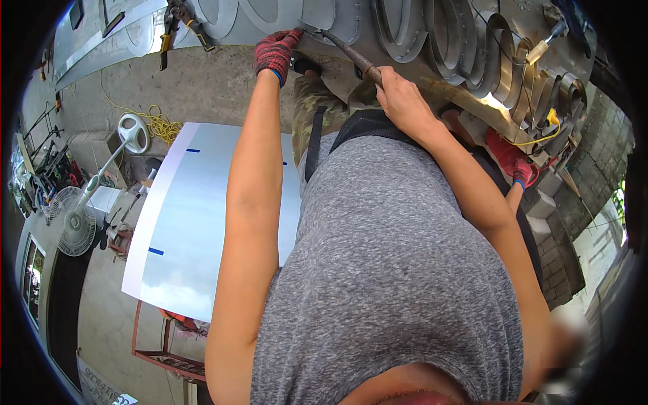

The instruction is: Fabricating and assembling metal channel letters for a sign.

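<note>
My left hand [275,52], in a red-and-black checked glove with a blue cuff, reaches to the near edge of the metal sheet [266,15]. Its fingers are bent together at that edge; what they grip is hidden. My bare right hand [403,101] is closed round the brown handle of a long tapered tool [358,57]. The grey shaft slants away to the left, and its tip meets the metal a little right of my gloved fingers. The tool's exact kind is unclear. Snips [166,37] with yellow-and-black handles lie on the sheet's left part.
Curved metal letter shapes [449,40] crowd the far right, beside a wooden-handled tool [538,51]. Another person's gloved hand [521,172] shows at right. On the left are a large pale panel [196,223], a white fan [73,219] and a yellow cord [158,127].
</note>
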Available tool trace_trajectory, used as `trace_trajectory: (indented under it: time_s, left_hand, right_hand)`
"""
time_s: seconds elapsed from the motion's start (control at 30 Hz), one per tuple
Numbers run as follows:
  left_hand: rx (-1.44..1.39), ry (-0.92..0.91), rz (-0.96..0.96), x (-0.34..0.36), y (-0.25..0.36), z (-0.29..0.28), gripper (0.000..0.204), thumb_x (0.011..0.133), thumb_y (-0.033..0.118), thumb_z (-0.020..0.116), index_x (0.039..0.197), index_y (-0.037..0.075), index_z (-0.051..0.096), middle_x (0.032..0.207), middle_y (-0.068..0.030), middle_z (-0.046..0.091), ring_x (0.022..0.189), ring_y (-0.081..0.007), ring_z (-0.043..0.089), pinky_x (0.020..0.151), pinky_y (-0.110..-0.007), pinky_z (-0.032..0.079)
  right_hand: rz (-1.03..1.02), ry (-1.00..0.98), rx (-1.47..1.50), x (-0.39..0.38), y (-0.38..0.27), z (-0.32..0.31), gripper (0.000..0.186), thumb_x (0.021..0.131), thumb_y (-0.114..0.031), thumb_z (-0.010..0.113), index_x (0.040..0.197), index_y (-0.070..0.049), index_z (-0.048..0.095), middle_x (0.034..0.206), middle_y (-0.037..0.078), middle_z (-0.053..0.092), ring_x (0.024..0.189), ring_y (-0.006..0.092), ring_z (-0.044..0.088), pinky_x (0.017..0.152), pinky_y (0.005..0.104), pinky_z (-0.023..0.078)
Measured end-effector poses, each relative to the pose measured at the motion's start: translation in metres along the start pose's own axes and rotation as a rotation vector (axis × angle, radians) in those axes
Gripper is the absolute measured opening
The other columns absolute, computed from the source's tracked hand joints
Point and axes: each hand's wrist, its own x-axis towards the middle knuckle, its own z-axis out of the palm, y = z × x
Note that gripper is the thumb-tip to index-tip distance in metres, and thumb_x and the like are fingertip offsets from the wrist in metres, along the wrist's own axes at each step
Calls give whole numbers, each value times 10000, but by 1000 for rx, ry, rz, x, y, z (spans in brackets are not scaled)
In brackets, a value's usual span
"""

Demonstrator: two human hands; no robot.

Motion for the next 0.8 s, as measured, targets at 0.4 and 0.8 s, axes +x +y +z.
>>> trace_trajectory:
  time_s: [0.4,0.8]
  left_hand:
    - [-14,-10,-4,-1,0,2,431,785,356,781,1078,42,738,1024,-119,723,941,-218,647,878,-357,490]
    - [3,12,-5,-2,2,4,418,775,346,791,1062,46,747,1033,-135,723,960,-235,655,895,-364,492]
  right_hand:
    - [13,21,-54,17,-5,22,131,909,-50,514,936,54,440,889,313,610,838,491,600,731,545,473]
    - [50,26,-105,25,-11,37,187,913,-54,560,977,41,412,869,301,611,812,493,600,686,539,475]
